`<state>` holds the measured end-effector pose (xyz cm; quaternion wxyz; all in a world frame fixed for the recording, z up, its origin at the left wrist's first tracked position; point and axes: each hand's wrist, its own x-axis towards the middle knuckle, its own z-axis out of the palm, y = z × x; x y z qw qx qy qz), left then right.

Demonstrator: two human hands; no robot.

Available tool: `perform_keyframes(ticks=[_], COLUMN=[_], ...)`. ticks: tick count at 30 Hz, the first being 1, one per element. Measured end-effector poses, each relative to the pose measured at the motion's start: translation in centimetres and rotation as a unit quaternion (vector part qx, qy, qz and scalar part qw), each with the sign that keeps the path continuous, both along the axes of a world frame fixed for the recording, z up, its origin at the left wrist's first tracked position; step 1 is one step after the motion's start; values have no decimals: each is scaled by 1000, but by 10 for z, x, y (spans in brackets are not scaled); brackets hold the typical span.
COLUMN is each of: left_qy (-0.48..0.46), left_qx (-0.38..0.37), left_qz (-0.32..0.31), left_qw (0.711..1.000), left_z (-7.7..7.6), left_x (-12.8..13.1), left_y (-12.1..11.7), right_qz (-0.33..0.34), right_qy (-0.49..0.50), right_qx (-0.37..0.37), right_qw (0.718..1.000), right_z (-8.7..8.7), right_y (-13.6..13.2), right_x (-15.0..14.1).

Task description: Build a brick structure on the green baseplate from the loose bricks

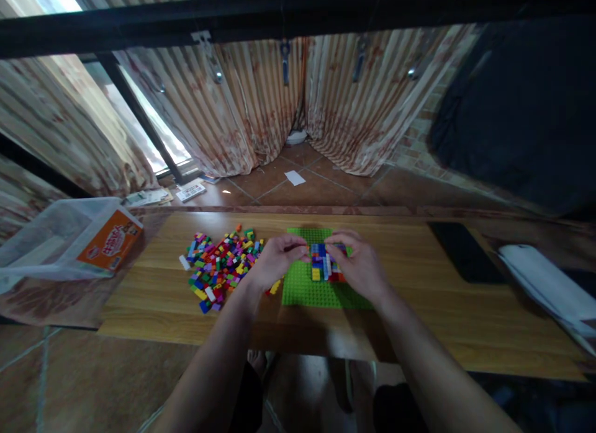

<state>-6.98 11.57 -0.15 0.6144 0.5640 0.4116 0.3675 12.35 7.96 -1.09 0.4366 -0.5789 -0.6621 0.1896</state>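
1. Take the brick build (320,264) as the clock's centre, 12 pointing away from the person: it sits on the green baseplate (302,294), nearer the far edge than the near one.
2. The right hand (362,265) is the closer: from 3 o'clock it covers the build's right side, thumb and fingers bent over the top. Whether it pinches a piece is hidden.
3. The left hand (275,258) comes in from 9 o'clock, thumb and forefinger drawn close together just beside the build. Something small may be between them; I cannot tell.
4. A pale brick (328,265) on the build has its long axis roughly from 12 to 6. The build's own long axis is unclear, being partly covered.
5. The loose bricks (223,262) spread at 9 o'clock, just past the left hand; a few yellow ones (275,287) lie near the baseplate's left edge.
6. For room, studs show at 7 and 12 o'clock. At 3, a stretch of wooden table (410,253) separates the right hand from a dark flat slab (465,252).
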Motion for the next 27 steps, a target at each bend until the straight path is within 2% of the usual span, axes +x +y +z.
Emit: perform_keyframes(ticks=[4, 7, 10, 15, 20, 27], left_qy=[-22, -32, -27, 10, 68, 92], left_qx=[-42, -51, -52, -43, -22, -27], left_qz=[-36, -57, -77, -53, -28, -36], left_qw=[998, 997, 995, 998, 997, 995], left_z=[-2, -3, -2, -3, -11, -16], left_x=[2, 2, 3, 4, 3, 4], left_y=[0, 0, -1, -1, 1, 1], right_qz=[69, 86, 83, 90, 68, 28], right_qy=[-22, -60, -88, -108, -131, -131], right_qx=[5, 2, -1, -18, -32, -55], right_qw=[997, 994, 993, 990, 989, 989], right_z=[4, 4, 4, 6, 1, -2], right_y=[-4, -5, -4, -4, -5, -4], right_x=[-6, -10, -11, -11, -10, -10])
